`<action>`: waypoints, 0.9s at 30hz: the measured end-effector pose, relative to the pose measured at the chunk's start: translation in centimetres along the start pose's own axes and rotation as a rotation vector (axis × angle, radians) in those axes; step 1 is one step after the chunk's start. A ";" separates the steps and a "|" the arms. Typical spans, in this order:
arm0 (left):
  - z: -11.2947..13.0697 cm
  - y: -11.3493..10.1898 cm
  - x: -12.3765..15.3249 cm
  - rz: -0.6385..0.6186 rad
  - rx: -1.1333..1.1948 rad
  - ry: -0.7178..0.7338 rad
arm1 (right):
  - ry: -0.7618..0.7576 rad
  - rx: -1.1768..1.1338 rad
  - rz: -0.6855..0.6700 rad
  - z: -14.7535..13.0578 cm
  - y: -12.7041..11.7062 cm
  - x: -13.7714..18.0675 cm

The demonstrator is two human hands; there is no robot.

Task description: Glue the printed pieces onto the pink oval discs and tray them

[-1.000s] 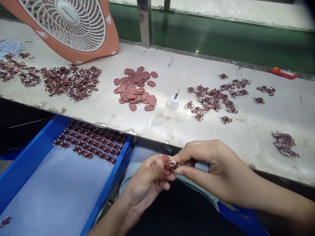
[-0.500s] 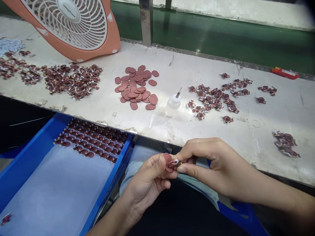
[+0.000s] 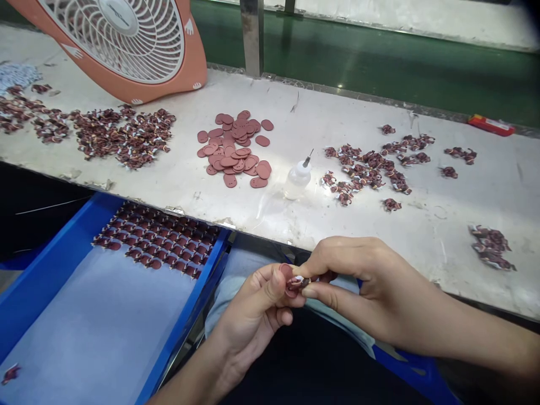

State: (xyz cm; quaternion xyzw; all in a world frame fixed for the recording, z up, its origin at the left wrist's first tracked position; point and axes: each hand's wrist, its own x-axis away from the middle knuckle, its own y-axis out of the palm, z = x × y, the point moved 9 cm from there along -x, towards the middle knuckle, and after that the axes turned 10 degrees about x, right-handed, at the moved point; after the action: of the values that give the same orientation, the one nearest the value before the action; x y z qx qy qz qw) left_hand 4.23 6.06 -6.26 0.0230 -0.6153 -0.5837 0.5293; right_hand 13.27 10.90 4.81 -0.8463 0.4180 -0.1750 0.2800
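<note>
My left hand (image 3: 261, 304) pinches a reddish-brown oval disc (image 3: 286, 272) between thumb and fingers, over my lap. From the other side, my right hand (image 3: 358, 281) grips a small brown-and-white figurine (image 3: 298, 282) between thumb and forefinger. The figurine lies against the disc's face; whether the two are fixed together cannot be seen. Loose oval discs (image 3: 236, 147) with small holes are heaped on the table. Right of them, a clear squeeze bottle (image 3: 297, 179) with a needle tip stands upright, beside scattered figurines (image 3: 371, 169).
A blue tray (image 3: 169, 343) below the table edge holds rows of figurines on discs (image 3: 160, 236) and one loose figurine (image 3: 10, 373). An orange fan (image 3: 185, 93) stands at the back left, behind a large figurine pile (image 3: 122, 138). A red tool (image 3: 491, 125) lies at the rear edge.
The figurine has come closer against the disc, and the disc has tilted slightly. Both hands stay in nearly the same place.
</note>
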 end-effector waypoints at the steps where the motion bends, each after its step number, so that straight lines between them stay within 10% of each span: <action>1: 0.1 0.1 0.1 -0.012 -0.012 0.013 | -0.009 0.000 0.004 -0.1 0.0 0.1; 12: 0.6 2.0 1.4 -0.159 -0.070 0.060 | -0.229 0.109 0.091 -2.9 -0.1 2.5; 27: 0.0 2.6 1.0 -0.195 -0.057 -0.013 | -0.151 0.155 0.109 -2.9 -0.7 3.2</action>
State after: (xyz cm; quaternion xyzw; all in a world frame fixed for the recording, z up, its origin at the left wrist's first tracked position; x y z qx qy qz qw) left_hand 5.33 6.20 -3.74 0.0640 -0.5969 -0.6496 0.4665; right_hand 14.03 7.72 7.76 -0.8090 0.4263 -0.1272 0.3843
